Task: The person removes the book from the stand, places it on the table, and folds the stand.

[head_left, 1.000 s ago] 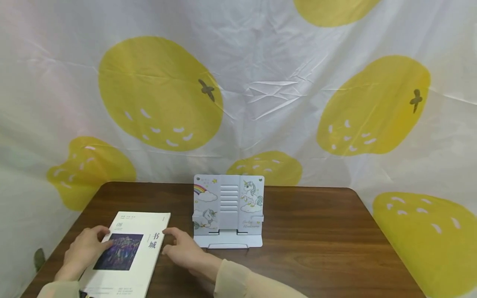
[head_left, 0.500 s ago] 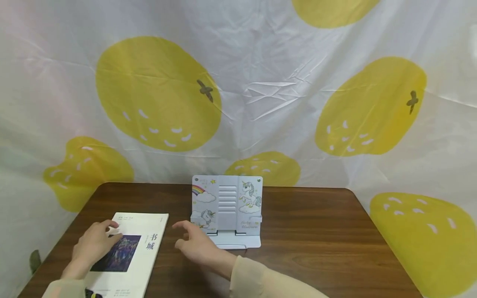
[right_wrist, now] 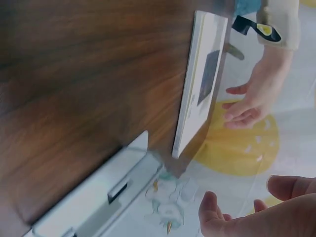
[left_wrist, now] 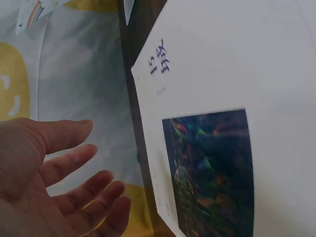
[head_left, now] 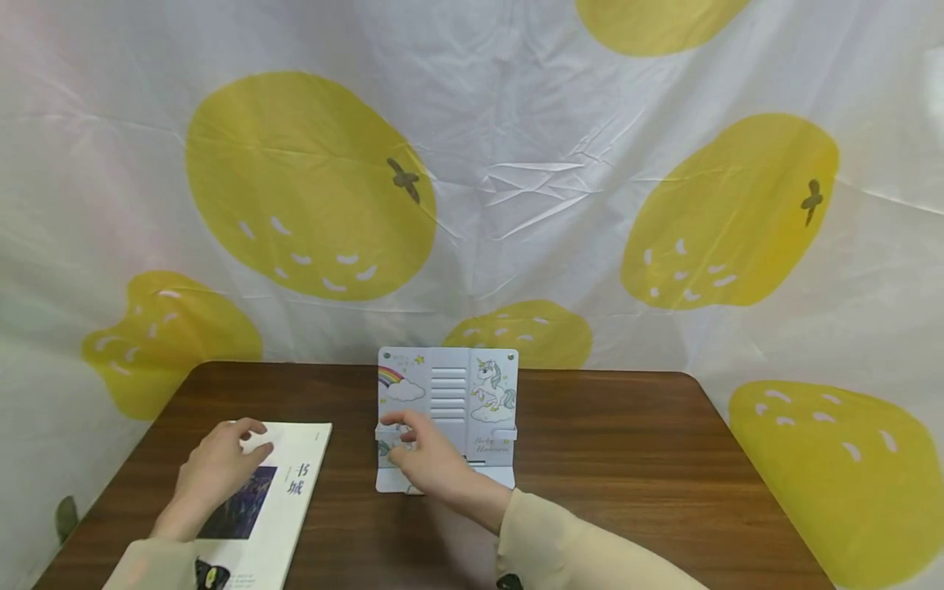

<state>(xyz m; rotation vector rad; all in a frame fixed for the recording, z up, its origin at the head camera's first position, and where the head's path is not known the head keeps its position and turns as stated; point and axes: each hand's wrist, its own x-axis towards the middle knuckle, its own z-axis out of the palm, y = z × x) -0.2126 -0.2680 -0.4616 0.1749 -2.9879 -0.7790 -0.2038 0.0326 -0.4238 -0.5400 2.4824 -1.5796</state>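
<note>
A white paperback (head_left: 291, 512) with a dark picture on its cover lies flat at the left of the table. Above it hovers my left hand (head_left: 214, 471), fingers loosely bent and holding nothing. The right wrist view shows a gap between that hand (right_wrist: 254, 96) and the book (right_wrist: 205, 89). A white book stand (head_left: 492, 422) printed with unicorns and a rainbow stands upright at the table's middle. My right hand (head_left: 438, 471) is in front of the stand's lower left part and hides some of it. Thumb and fingers are apart, with nothing between them.
The brown wooden table (head_left: 627, 475) extends to the right of the stand. Behind it hangs a pale curtain (head_left: 531, 246) with large yellow fruit prints. Dark straps show at the cuffs of both cream sleeves (head_left: 575, 537).
My right hand has left the book's right edge and moved right to the stand. The left hand has risen off the book and shifted slightly right. The book stays on the table.
</note>
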